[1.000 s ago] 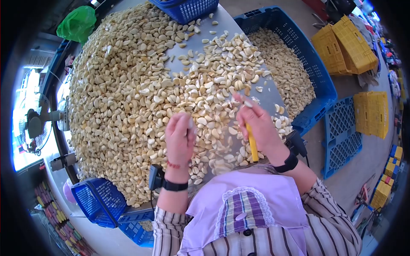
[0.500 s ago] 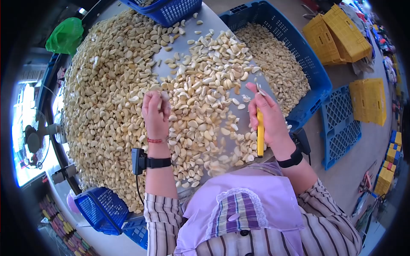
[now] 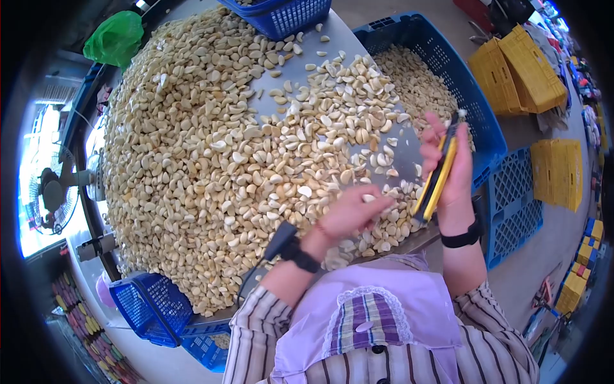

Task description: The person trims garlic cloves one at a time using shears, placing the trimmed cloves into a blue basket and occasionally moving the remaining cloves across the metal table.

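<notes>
Left hand (image 3: 348, 214) pinches one kernel (image 3: 368, 198) by the worktop's (image 3: 336, 45) near edge. Right hand (image 3: 455, 173), clenched on yellow knife (image 3: 438, 176), is just right of it, knife axis steeply tilted.

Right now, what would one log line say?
left hand: fingertips on a pale piece | right hand: holds yellow knife | pile covers metal table | blue crate at right

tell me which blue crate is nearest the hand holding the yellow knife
The big blue crate on the right, full of cloves, beyond the right hand and its yellow knife. The top blue basket and lower-left blue basket are farther.
</notes>
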Available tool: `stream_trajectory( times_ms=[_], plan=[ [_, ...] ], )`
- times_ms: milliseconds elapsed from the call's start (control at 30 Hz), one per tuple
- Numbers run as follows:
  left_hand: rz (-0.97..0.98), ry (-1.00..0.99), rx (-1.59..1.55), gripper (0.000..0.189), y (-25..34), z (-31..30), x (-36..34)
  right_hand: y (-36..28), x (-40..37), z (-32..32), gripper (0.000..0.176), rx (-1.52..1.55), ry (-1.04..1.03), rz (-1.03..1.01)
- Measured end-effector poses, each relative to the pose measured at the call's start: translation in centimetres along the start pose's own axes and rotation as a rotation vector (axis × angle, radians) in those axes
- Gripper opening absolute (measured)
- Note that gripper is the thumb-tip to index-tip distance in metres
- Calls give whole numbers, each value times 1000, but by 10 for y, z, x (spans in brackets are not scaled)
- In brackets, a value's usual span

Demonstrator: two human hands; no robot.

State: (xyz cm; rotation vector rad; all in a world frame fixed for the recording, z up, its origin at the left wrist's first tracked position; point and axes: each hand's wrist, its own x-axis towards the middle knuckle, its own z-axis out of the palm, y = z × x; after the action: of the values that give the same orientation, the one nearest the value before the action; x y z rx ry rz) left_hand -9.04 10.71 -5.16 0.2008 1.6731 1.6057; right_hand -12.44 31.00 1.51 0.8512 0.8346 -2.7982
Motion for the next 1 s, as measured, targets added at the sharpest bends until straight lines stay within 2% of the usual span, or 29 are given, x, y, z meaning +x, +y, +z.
stream_trajectory(
  times_ms=[33, 100, 167, 233, 267, 333, 367, 467, 600, 767, 900, 967, 1000],
  plan=[
    [-221, -41, -418, 18, 7, -10, -11, -5, 1, -7, 53, 3, 7, 2],
    [-50, 135, -565, 18, 17, -30, -26, -12, 4, -21, 54, -22, -21, 7],
    [0, 524, -145, 25, 20, -57, -29, -4, 3, -32, 53, -39, -62, 78],
    [556, 750, 804, 25, -1, -106, -21, 6, -2, -36, 50, -123, -80, 189],
    [558, 749, 800, 25, -4, -113, -17, 14, -5, -32, 47, -123, -58, 208],
    [208, 725, 1202, 21, -7, -120, -11, 27, -6, -27, 47, -104, -51, 247],
    [203, 723, 1273, 14, -11, -122, -6, 31, -7, -23, 47, -103, -57, 246],
    [208, 629, 1429, 12, -12, -116, 0, 38, -10, -17, 47, -162, -96, 258],
    [298, 645, 1404, 14, -12, -108, 3, 40, -13, -10, 49, -254, -108, 219],
    [164, 716, 1311, 14, -11, -110, 5, 45, -16, -13, 49, -304, -107, 226],
    [180, 724, 1243, 17, -15, -115, 7, 43, -19, -15, 47, -288, -128, 235],
    [264, 695, 775, 20, -23, -115, 4, 39, -21, -17, 47, -354, -113, 147],
    [265, 687, 772, 20, -24, -110, 2, 38, -22, -19, 47, -353, -105, 144]
  ],
)
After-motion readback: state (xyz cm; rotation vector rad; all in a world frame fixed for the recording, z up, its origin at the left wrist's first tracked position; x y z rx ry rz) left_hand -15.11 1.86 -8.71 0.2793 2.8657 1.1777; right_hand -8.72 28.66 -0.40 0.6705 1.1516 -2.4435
